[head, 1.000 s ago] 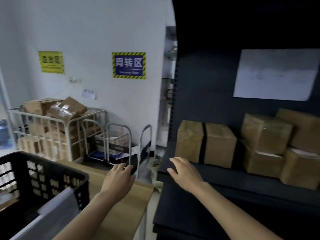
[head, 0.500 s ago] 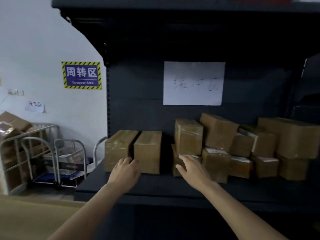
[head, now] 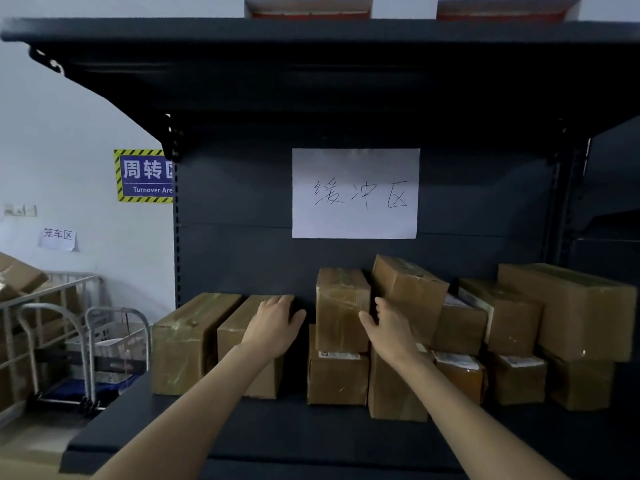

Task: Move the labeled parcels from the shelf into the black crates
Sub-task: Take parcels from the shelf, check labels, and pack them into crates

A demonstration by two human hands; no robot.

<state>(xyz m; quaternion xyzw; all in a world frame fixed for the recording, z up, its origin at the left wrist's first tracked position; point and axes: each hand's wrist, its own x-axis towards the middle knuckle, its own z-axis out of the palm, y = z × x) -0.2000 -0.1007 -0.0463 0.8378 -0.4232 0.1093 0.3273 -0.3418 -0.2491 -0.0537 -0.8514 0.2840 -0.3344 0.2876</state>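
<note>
Several brown cardboard parcels stand on the dark shelf point(head: 311, 434). My left hand point(head: 275, 322) lies flat on top of the second parcel from the left point(head: 242, 341), fingers apart. My right hand point(head: 388, 323) reaches between an upright parcel point(head: 341, 306) stacked on a lower one point(head: 337, 379) and a tilted parcel point(head: 412, 289); its thumb touches the upright parcel's right edge. Neither hand grips anything. No black crate is in view.
The leftmost parcel point(head: 183, 344) stands beside my left hand. More parcels, some with white labels, are piled at the right point(head: 568, 313). A handwritten paper sign point(head: 355, 194) hangs on the back panel. Metal cage trolleys with boxes point(head: 52, 334) stand at the left. An upper shelf point(head: 311, 39) overhangs.
The view has swung right from the black crate to face the shelf. Both hands have moved forward, the left onto a parcel's top, the right up beside the upright parcel.
</note>
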